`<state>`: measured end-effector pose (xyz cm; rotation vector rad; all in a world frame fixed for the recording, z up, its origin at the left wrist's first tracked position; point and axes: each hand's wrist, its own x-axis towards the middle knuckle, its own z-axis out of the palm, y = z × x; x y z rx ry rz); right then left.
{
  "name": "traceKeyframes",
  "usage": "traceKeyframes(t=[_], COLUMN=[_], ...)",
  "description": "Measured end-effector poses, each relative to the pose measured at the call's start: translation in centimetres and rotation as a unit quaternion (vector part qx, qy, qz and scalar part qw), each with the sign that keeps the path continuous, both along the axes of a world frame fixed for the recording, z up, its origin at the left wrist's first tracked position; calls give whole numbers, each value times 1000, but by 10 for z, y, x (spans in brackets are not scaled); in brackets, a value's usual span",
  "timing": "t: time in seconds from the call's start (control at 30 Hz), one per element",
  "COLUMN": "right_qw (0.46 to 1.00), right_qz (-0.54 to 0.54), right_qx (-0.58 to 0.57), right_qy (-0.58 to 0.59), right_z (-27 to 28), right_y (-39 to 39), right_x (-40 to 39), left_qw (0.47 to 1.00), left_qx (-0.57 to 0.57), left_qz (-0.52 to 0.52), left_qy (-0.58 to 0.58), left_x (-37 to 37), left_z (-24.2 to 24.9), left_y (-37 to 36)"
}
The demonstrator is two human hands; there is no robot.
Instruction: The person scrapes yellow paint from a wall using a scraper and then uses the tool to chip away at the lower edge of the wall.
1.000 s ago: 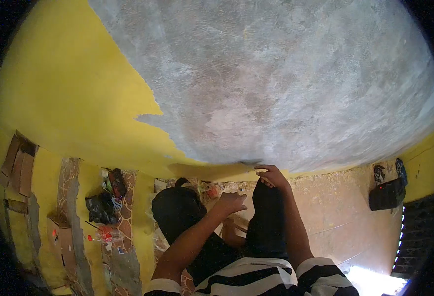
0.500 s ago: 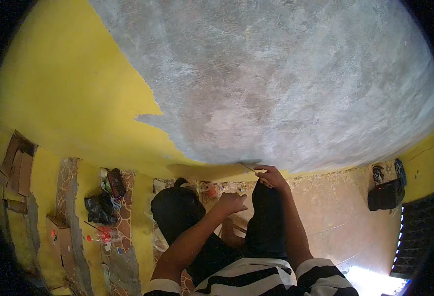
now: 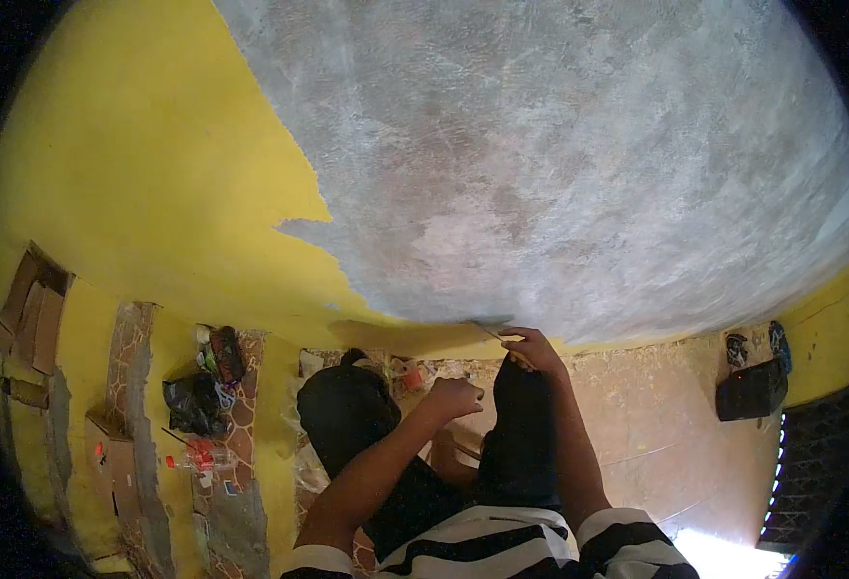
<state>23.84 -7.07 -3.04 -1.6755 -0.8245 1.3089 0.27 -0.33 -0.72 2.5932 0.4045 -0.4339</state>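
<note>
My right hand (image 3: pixel 533 348) is shut on a thin scraper (image 3: pixel 490 331) whose tip touches the wall where the yellow paint (image 3: pixel 145 183) meets the bare grey plaster (image 3: pixel 560 164). My left hand (image 3: pixel 453 397) hovers lower, fingers curled, above my knees in dark trousers; whether it holds anything is hidden. Both forearms reach forward from striped sleeves. The scraper blade sits at the bottom edge of the scraped grey patch.
On the floor at left lie cardboard pieces (image 3: pixel 29 318), a dark bag (image 3: pixel 191 403) and a plastic bottle (image 3: pixel 198 454). A black box (image 3: pixel 751 389) stands by the wall at right. Tan floor (image 3: pixel 656 434) stretches to the right.
The view shifted slightly. My right hand has stayed at the paint edge, and the scraper now shows against the wall. The left hand has barely moved.
</note>
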Motion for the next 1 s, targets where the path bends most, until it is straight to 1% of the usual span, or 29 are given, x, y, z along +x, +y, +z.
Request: traceKeyframes(t=[0.1,0.2,0.27,0.37,0.43,0.5,0.63,0.8,0.93,1.0], right_qw=[1000,1000,1000,1000,1000,1000,1000,1000,1000,1000], right_qz=[14,-3,-1,16,14,13,3,5,3,-5], right_qx=[2,-7,-16,-1,0,1,-13,-6,-4,-11], right_qy=[15,5,-11,1,1,1,-15,3,4,4], right_z=[1,3,3,4,5,7,17,11,14,16], right_y=[0,0,1,-1,-1,-1,-1,-1,-1,-1], right_x=[0,-2,-2,-2,-3,-5,-8,-5,-6,-7], left_qw=[1000,998,998,999,999,1000,999,999,999,999], left_qx=[-1,17,20,21,18,13,22,18,25,21], left_qz=[6,7,2,-2,-2,-15,-18,-12,-12,17], left_qy=[23,54,51,49,50,21,24,31,22,23], left_x=[1,4,4,5,4,1,1,1,1,1], left_z=[8,7,6,5,3,3,4,8,0,-2], left_y=[-1,-1,-2,-2,-1,0,0,0,-1,-2])
